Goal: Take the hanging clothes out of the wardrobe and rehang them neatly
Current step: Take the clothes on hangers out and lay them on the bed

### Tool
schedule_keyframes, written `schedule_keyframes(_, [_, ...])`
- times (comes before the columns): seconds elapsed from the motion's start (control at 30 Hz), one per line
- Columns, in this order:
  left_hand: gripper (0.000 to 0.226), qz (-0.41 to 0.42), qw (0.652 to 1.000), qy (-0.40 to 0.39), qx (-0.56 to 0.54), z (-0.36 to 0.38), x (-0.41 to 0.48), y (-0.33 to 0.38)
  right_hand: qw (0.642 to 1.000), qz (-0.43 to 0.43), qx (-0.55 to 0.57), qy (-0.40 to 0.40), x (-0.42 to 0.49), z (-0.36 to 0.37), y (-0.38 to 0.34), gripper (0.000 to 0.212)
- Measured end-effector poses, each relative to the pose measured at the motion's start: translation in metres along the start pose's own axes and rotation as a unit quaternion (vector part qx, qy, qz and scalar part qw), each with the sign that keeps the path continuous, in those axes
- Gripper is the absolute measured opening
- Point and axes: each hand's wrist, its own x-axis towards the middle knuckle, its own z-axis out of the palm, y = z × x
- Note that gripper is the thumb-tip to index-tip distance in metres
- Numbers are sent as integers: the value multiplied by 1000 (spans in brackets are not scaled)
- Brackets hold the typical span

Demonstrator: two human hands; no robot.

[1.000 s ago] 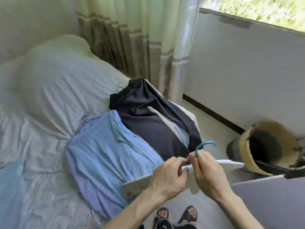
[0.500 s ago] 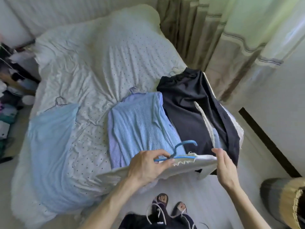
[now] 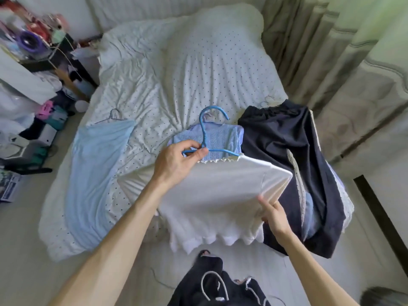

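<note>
Now, head view: my left hand (image 3: pixel 176 160) pinches blue hanger (image 3: pixel 204 138) at neck, below hook, so white garment (image 3: pixel 212 195) stays level over bed (image 3: pixel 187 74). My right hand (image 3: pixel 273 215) pinches garment's side edge, drawing cloth flat, probably to square it on hanger. Garment held above blue knit top (image 3: pixel 223 138), beside dark garment (image 3: pixel 287 155), both lying on bed.

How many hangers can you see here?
2: the blue hanger in the left hand, and a wire hanger on the bed at the pale blue garment's top. Others may hide under clothes.
</note>
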Motion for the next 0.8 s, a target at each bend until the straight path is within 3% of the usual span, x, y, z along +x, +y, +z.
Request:
schedule_keyframes(0.13, [17, 8, 1000, 11, -11, -5, 57, 1, 997, 18, -53, -55, 29, 11, -17, 23])
schedule_keyframes(0.23, [18, -1, 1000, 19, -3, -4, 113, -2, 995, 28, -77, -57, 62, 22, -39, 19])
schedule_keyframes(0.43, [21, -16, 999, -2, -28, 12, 250, -44, 998, 28, -49, -24, 147, 57, -93, 29])
schedule_keyframes(0.53, [16, -43, 997, -56, -7, 38, 315, -88, 994, 68, -86, -12, 195, 78, -97, 25])
schedule_keyframes(0.67, [17, -63, 984, -158, 42, 90, 376, -155, 981, 147, -126, 5, 252, 102, -85, 39])
schedule_keyframes(0.8, [17, -76, 979, -179, 65, 134, 414, -203, 965, 195, -177, 1, 298, 118, -75, 44])
